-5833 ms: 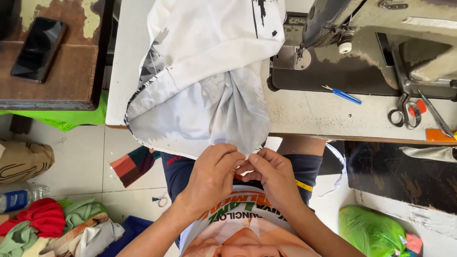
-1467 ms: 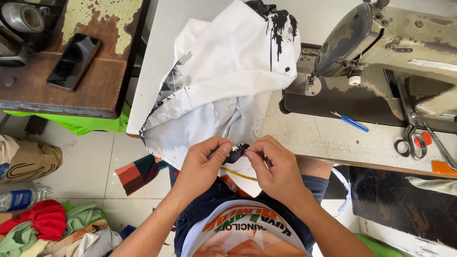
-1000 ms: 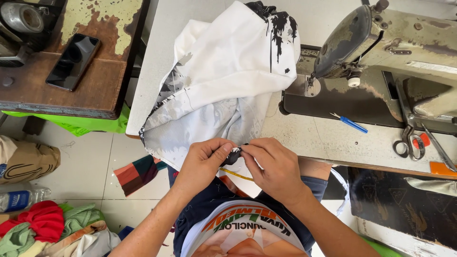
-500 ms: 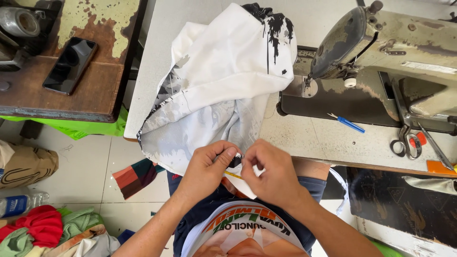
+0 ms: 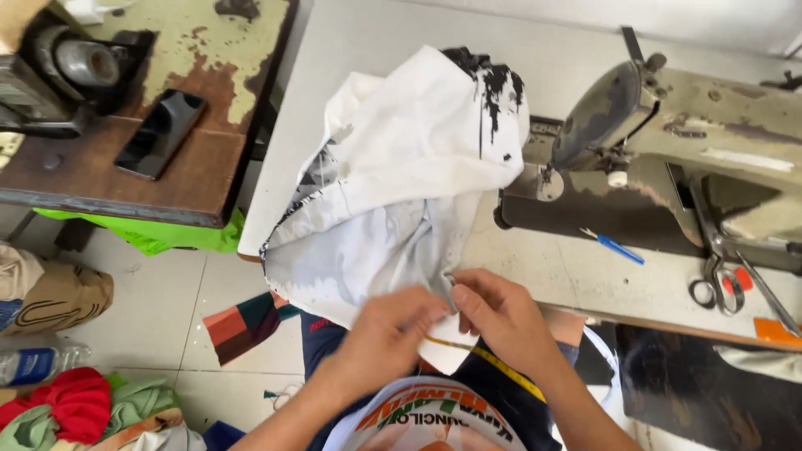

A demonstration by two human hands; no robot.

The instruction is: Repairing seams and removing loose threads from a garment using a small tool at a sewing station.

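Note:
A white garment (image 5: 401,184) with black marks at its top lies bunched on the pale sewing table (image 5: 376,42) and hangs over its near edge. My left hand (image 5: 380,334) and my right hand (image 5: 501,317) pinch the garment's lower edge close together, just off the table edge over my lap. A yellow measuring tape (image 5: 501,372) runs under my right hand. What sits between my fingertips is too small to tell.
An old sewing machine (image 5: 660,167) stands right of the garment. A blue pen (image 5: 614,248) and scissors (image 5: 718,280) lie near it. On the worn brown table (image 5: 184,175) at left rests a black phone (image 5: 159,134). Clothes (image 5: 58,409) are piled on the floor.
Both hands stay pinched on the garment's edge and have shifted slightly right and up toward the table. The view has moved a little.

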